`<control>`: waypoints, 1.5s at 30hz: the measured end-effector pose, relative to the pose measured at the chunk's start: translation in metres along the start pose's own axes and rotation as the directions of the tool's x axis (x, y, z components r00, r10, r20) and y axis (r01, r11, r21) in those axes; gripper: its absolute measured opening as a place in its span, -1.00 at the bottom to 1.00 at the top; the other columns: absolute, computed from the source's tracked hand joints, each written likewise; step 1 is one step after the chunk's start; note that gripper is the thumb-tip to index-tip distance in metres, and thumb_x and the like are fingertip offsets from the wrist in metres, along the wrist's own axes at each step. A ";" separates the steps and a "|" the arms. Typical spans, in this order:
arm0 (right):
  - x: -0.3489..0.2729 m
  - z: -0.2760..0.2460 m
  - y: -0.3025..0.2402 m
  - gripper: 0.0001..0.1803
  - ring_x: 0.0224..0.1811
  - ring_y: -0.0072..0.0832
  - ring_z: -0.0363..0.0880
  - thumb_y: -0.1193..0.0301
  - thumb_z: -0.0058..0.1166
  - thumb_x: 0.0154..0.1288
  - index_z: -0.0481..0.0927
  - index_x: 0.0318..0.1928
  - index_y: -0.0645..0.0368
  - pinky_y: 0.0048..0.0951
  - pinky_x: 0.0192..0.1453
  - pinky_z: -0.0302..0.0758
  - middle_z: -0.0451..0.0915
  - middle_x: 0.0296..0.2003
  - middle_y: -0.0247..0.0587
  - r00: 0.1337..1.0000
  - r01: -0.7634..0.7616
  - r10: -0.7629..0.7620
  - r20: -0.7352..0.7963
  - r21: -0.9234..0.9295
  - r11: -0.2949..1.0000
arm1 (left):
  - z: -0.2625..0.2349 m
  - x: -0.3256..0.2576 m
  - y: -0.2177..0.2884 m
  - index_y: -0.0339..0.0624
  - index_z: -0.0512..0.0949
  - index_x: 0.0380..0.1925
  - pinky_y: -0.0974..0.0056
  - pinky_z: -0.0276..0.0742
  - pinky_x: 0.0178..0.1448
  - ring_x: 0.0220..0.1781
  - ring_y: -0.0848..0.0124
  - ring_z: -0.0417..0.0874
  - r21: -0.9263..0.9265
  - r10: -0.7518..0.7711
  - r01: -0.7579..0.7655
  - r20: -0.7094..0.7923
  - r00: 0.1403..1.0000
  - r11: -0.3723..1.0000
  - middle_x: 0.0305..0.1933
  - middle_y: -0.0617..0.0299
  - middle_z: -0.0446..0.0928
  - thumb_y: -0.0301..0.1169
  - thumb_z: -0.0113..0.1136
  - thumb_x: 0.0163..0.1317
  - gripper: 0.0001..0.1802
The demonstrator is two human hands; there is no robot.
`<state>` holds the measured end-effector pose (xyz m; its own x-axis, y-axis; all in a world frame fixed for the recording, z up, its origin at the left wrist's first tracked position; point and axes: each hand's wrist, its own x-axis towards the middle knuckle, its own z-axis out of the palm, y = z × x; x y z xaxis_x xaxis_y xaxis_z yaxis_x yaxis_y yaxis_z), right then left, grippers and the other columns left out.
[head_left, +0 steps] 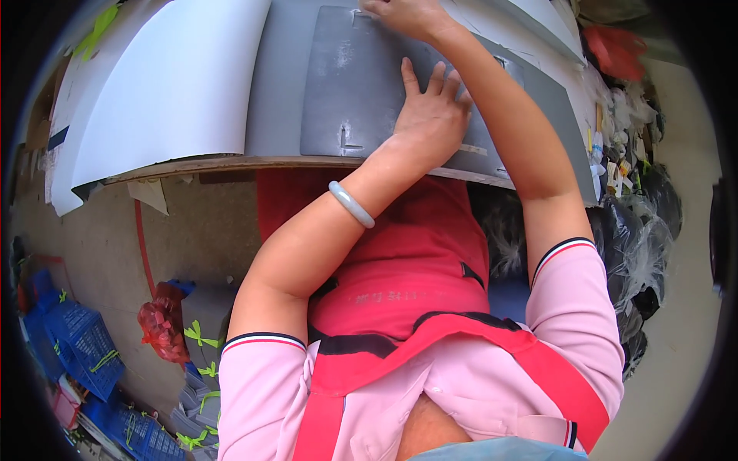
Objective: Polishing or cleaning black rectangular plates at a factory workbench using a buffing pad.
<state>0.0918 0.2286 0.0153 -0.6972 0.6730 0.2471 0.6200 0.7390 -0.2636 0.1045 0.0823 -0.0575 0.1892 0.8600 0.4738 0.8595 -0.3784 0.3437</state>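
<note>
A dark grey rectangular template (330, 92) with L-shaped cut-outs near its corners lies flat on a larger grey sheet (277, 100) on the table. My left hand (434, 111), a pale bangle on its wrist, presses down on the template's right part with fingers spread. Beyond it, at the template's far edge near a corner cut-out, my right hand (407, 15) is closed, its fingers bent together. The top of the picture cuts off part of that hand, and whatever it may hold cannot be made out. Whitish scuffs mark the template around the cut-outs.
A large white sheet (177, 77) curls up at the table's left. More pale sheets (530, 31) lie at the far right, near a red plastic bag (615, 52). Dark and clear plastic bags (634, 246) crowd the right side. Blue baskets (81, 346) stand on the floor at left.
</note>
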 end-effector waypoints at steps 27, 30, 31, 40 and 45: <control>-0.102 -0.016 -0.091 -0.86 -0.55 -0.39 0.62 0.44 0.09 0.22 0.58 -0.29 0.28 -0.37 -0.30 0.58 0.66 -0.53 -0.11 0.861 -0.301 0.076 0.502 0.385 0.872 | 0.015 -0.011 -0.010 0.00 0.47 0.26 -0.51 -0.02 0.50 0.57 0.02 0.24 0.036 0.055 -0.050 -0.126 0.991 0.998 0.45 -0.03 0.35 -0.07 -0.06 0.46 -0.52; -0.102 -0.012 -0.101 -0.85 -0.45 -0.21 0.69 0.45 0.09 0.19 0.60 -0.27 0.27 -0.31 -0.22 0.61 0.70 -0.48 -0.05 0.869 -0.281 0.126 0.478 0.268 0.922 | 0.007 -0.009 -0.006 -0.07 0.42 0.34 -0.50 -0.08 0.54 0.58 0.03 0.26 0.161 0.050 -0.061 0.068 0.996 0.985 0.48 -0.09 0.34 -0.05 -0.09 0.40 -0.41; -0.102 -0.012 -0.102 -0.85 -0.45 -0.21 0.69 0.45 0.09 0.19 0.60 -0.27 0.27 -0.31 -0.22 0.61 0.70 -0.48 -0.05 0.887 -0.243 0.085 0.454 0.302 0.922 | 0.006 -0.007 -0.006 -0.07 0.46 0.31 -0.53 -0.06 0.51 0.57 0.02 0.28 0.135 0.052 -0.058 0.047 0.998 0.989 0.47 -0.09 0.35 -0.05 -0.07 0.40 -0.42; -0.118 -0.016 -0.084 -0.77 -0.30 -0.28 0.69 0.38 0.24 0.36 0.62 -0.03 0.18 -0.27 -0.02 0.57 0.72 -0.27 -0.13 0.967 0.062 -0.149 0.209 0.374 0.926 | 0.017 -0.005 -0.007 0.05 0.47 0.27 -0.56 0.02 0.46 0.60 0.05 0.19 0.095 0.018 -0.016 -0.020 1.000 0.995 0.49 0.07 0.32 -0.06 -0.01 0.46 -0.52; -0.133 -0.008 -0.080 -0.77 -0.18 -0.14 0.68 0.28 0.23 0.36 0.68 -0.09 0.15 -0.26 0.05 0.53 0.72 -0.23 -0.12 0.947 0.107 -0.149 0.284 0.156 0.982 | 0.008 -0.001 -0.002 0.05 0.48 0.27 -0.56 0.01 0.46 0.60 0.07 0.18 0.169 0.000 -0.015 0.086 0.996 0.986 0.48 0.11 0.33 -0.06 0.00 0.45 -0.53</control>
<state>0.1380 0.0805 0.0108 -0.8549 0.5187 0.0085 0.4775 0.7931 -0.3782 0.1061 0.0848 -0.0651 0.2296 0.8862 0.4024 0.9243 -0.3280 0.1950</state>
